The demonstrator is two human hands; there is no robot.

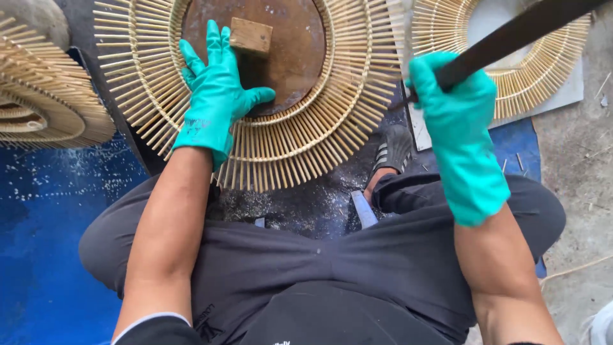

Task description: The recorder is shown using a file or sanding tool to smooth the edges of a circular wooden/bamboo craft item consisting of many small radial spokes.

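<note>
Blue sheeting (45, 243) covers the ground at the left, giving way to grey, dusty concrete (575, 166) at the right, and the person sits low between them in dark trousers (319, 268). Taking the round bamboo-stick ring (306, 134) in the middle as the mark: well to its left lies a stack of similar stick rings (45, 102), partly cut off by the frame edge. On the ring's left inner band rests the left hand (217, 89), in a teal glove, fingers spread flat and pressing down across the sticks, closed on nothing, with the thumb reaching toward the ring's centre. Inside the ring sits a rusty brown round plate (287, 57), and on it, just beside the left fingertips, a small wooden block (250, 36). Below the ring, a sandalled foot (391, 153) pokes out from the trousers, with pale shavings scattered on the dark ground around it. At the ring's right edge the right hand (456, 121), also gloved in teal, is clamped around a long dark blade-like tool (517, 35) that slants up and away to the upper right. Behind that tool, to the right of the ring, another stick ring (543, 76) lies on a pale board (568, 99), partly hidden by the tool and the hand.
</note>
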